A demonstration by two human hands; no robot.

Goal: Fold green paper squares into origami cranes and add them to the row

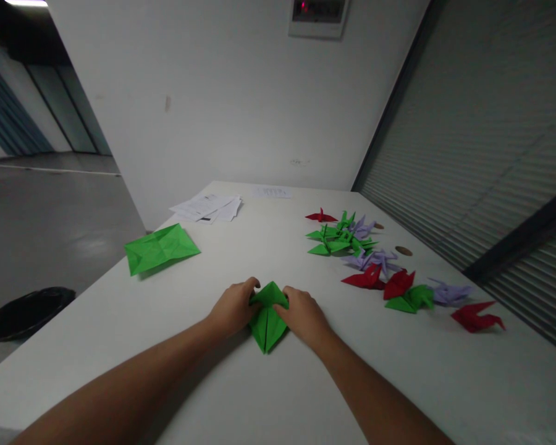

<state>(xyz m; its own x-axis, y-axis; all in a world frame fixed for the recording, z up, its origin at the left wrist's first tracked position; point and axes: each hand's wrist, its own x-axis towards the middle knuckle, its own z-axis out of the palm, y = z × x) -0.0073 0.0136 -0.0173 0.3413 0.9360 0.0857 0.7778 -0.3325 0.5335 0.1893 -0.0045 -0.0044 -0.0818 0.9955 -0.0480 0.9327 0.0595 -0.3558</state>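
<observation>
Green paper (pixel 267 315), folded to a kite shape, lies flat on the white table (pixel 241 395) with its long axis running 12 to 6 o'clock and its point toward the wearer; the left hand (pixel 234 307) presses its 9 o'clock edge and the right hand (pixel 303 313) its 3 o'clock edge, fingers curled onto the paper, both equally near. Creased green sheet (pixel 160 248) at 10 o'clock, white papers (pixel 208 207) at 11, folded cranes (pixel 375 262) in red, green and purple from 1 to 3; nothing lies between hands and fold.
</observation>
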